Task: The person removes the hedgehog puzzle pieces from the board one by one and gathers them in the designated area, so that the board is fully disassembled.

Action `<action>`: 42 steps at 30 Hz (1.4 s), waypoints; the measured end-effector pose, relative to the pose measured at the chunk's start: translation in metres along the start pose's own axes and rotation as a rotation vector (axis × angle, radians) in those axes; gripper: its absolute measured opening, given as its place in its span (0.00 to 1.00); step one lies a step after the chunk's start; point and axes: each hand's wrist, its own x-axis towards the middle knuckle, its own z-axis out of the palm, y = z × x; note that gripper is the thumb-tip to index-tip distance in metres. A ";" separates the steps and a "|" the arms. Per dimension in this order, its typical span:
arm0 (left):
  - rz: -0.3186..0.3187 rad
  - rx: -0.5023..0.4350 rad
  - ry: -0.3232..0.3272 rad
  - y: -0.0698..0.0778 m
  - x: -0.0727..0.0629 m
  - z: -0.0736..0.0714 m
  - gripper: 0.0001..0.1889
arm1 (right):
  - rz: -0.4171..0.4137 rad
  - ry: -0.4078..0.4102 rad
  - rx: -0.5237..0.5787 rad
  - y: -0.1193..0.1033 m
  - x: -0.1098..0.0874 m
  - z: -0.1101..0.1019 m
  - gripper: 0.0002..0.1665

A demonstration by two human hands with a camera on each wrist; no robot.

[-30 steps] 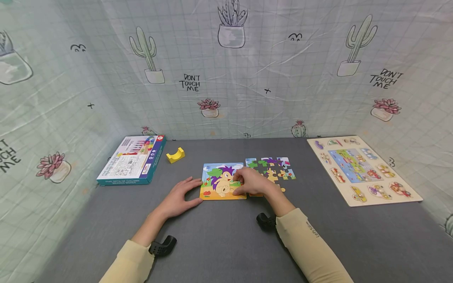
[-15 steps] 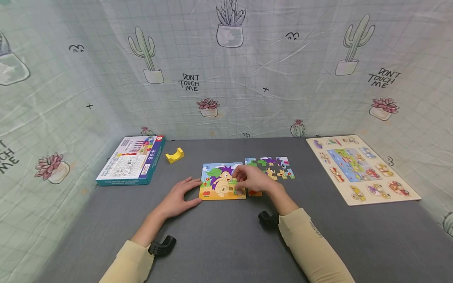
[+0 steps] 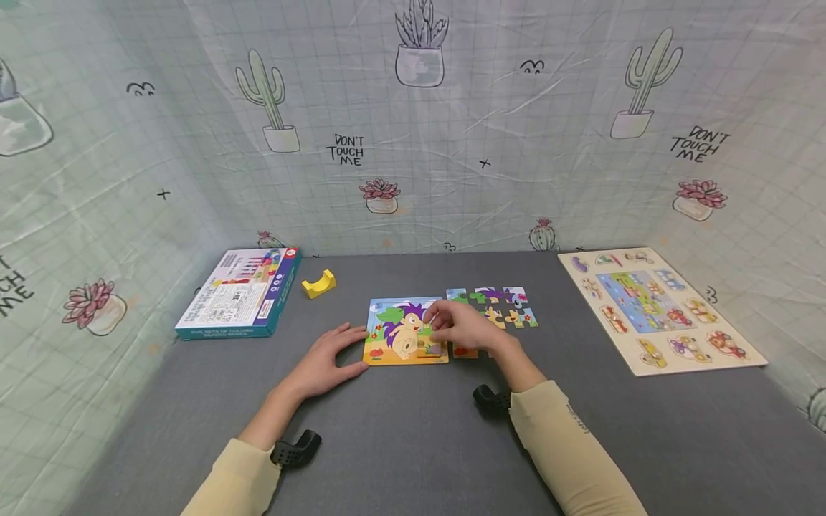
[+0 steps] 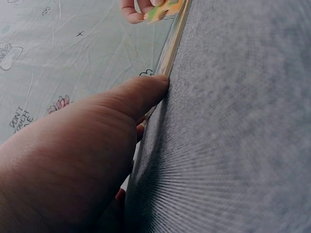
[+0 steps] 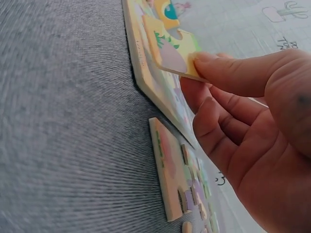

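My right hand [image 3: 466, 326] pinches a jigsaw piece [image 5: 171, 52] between thumb and fingers. The piece is yellow with a grey shape and green leaves. It is held tilted over the lower right part of a puzzle board [image 3: 387, 356] showing a purple-haired hedgehog. My left hand [image 3: 330, 362] rests beside the board, its thumb [image 4: 150, 90] and fingers spread and touching the left edge. Right of the board lie several loose jigsaw pieces [image 3: 515, 294], partly hidden by my right hand. One orange-edged piece [image 5: 170, 167] lies nearest in the right wrist view.
A teal-sided flat box [image 3: 235, 294] lies at the back left, with a yellow curved block [image 3: 319, 284] to its right. On the far right is a wooden picture board [image 3: 645, 344]. A cactus-print cloth [image 3: 477, 208] rises behind the grey table [image 3: 400, 444].
My right hand has drawn slightly right and tilted the piece, so more of it shows above the board's lower right. The left hand has stayed in place.
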 end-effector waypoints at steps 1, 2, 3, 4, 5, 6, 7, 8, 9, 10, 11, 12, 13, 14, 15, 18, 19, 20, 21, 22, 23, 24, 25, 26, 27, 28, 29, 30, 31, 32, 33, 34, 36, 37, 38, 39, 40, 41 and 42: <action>0.000 0.001 -0.001 0.000 0.000 0.000 0.31 | 0.008 0.005 0.003 0.000 0.000 -0.001 0.12; 0.000 0.001 -0.002 0.000 0.000 0.000 0.31 | 0.012 0.010 0.012 0.000 -0.001 -0.001 0.11; -0.001 0.000 -0.003 0.000 0.000 0.000 0.31 | 0.014 0.014 0.025 -0.001 -0.001 -0.003 0.11; -0.001 -0.001 -0.004 0.000 0.000 0.001 0.32 | 0.015 0.018 0.041 -0.001 -0.002 -0.004 0.11; -0.002 0.000 -0.005 0.000 -0.001 0.001 0.32 | 0.008 0.023 0.051 -0.002 -0.002 -0.006 0.11; -0.002 -0.001 -0.005 0.000 -0.001 0.001 0.32 | 0.003 0.026 0.061 -0.002 -0.003 -0.008 0.11; -0.003 -0.002 -0.006 0.000 -0.001 0.001 0.32 | -0.002 0.028 0.072 -0.003 -0.004 -0.010 0.11; -0.003 -0.001 -0.006 0.000 -0.002 0.001 0.32 | -0.008 0.031 0.081 -0.003 -0.005 -0.012 0.11; -0.004 -0.001 -0.006 0.000 -0.002 0.001 0.32 | -0.009 0.036 0.084 -0.003 -0.006 -0.014 0.11; -0.004 -0.002 -0.006 0.000 -0.002 0.001 0.31 | -0.009 0.043 0.080 -0.003 -0.008 -0.016 0.11; -0.005 -0.002 -0.006 0.000 -0.003 0.001 0.31 | -0.008 0.049 0.077 -0.002 -0.008 -0.018 0.10; -0.006 -0.003 -0.006 0.000 -0.003 0.001 0.31 | -0.009 0.056 0.073 -0.002 -0.010 -0.021 0.10; -0.008 -0.002 -0.006 0.000 -0.003 0.001 0.31 | -0.007 0.063 0.074 -0.001 -0.011 -0.023 0.11; -0.009 -0.002 -0.006 0.001 -0.004 0.001 0.32 | -0.006 0.071 0.080 -0.001 -0.012 -0.026 0.11; -0.010 -0.003 -0.005 0.001 -0.004 0.001 0.32 | -0.005 0.077 0.083 0.000 -0.014 -0.028 0.11; -0.013 0.000 -0.006 0.002 -0.004 0.001 0.32 | -0.007 0.092 0.100 0.002 -0.020 -0.036 0.12; -0.013 0.002 -0.006 0.002 -0.004 0.001 0.32 | -0.001 0.097 0.105 0.004 -0.022 -0.039 0.12; -0.013 0.004 -0.006 0.002 -0.003 0.001 0.32 | 0.003 0.101 0.105 0.005 -0.023 -0.041 0.12; -0.011 0.004 -0.006 0.002 -0.003 0.001 0.32 | 0.007 0.104 0.105 0.007 -0.025 -0.044 0.13; -0.010 0.004 -0.006 0.002 -0.003 0.000 0.32 | 0.012 0.107 0.104 0.009 -0.027 -0.047 0.13; -0.009 0.005 -0.007 0.002 -0.003 0.000 0.32 | 0.022 0.108 0.102 0.011 -0.029 -0.050 0.13; -0.008 0.004 -0.007 0.002 -0.003 0.000 0.32 | 0.028 0.110 0.096 0.013 -0.031 -0.052 0.13; -0.008 0.002 -0.008 0.001 -0.002 0.000 0.32 | 0.028 0.108 0.086 0.015 -0.033 -0.055 0.13; -0.006 0.000 -0.009 0.001 -0.002 0.000 0.32 | 0.030 0.106 0.077 0.017 -0.035 -0.058 0.13; -0.006 -0.001 -0.010 0.001 -0.002 0.000 0.32 | 0.032 0.108 0.063 0.019 -0.038 -0.060 0.13; -0.006 0.000 -0.011 0.001 -0.002 0.000 0.32 | 0.034 0.110 0.047 0.022 -0.040 -0.063 0.13; -0.006 0.000 -0.011 0.001 -0.002 0.000 0.32 | 0.038 0.111 0.036 0.024 -0.043 -0.065 0.13; -0.006 0.000 -0.013 0.001 -0.002 0.000 0.32 | 0.041 0.111 0.026 0.027 -0.045 -0.067 0.13; -0.007 0.001 -0.014 0.001 -0.002 0.000 0.32 | 0.045 0.113 0.013 0.030 -0.048 -0.069 0.13; -0.008 0.000 -0.015 0.001 -0.001 0.000 0.32 | 0.050 0.115 0.004 0.033 -0.051 -0.071 0.13; -0.010 0.001 -0.016 0.002 -0.001 0.000 0.32 | 0.056 0.117 -0.006 0.035 -0.053 -0.073 0.13; -0.012 0.000 -0.016 0.002 -0.001 0.000 0.32 | 0.058 0.115 -0.008 0.037 -0.056 -0.074 0.13; -0.015 -0.002 -0.016 0.002 -0.001 0.000 0.32 | 0.063 0.111 -0.010 0.043 -0.061 -0.078 0.13; -0.016 -0.004 -0.016 0.001 -0.001 0.000 0.32 | 0.065 0.111 -0.012 0.044 -0.063 -0.080 0.14; -0.016 -0.005 -0.015 0.001 -0.001 0.000 0.32 | 0.066 0.109 -0.012 0.046 -0.066 -0.081 0.14; -0.016 -0.004 -0.015 0.001 -0.001 0.000 0.32 | 0.065 0.106 -0.012 0.048 -0.068 -0.083 0.14; -0.014 -0.004 -0.014 0.001 -0.001 0.000 0.32 | 0.063 0.104 -0.009 0.050 -0.070 -0.084 0.14; -0.013 -0.004 -0.014 0.001 -0.001 0.000 0.32 | 0.063 0.103 -0.010 0.051 -0.073 -0.086 0.14; -0.011 -0.003 -0.014 0.001 0.000 0.000 0.32 | 0.064 0.103 -0.012 0.052 -0.075 -0.087 0.13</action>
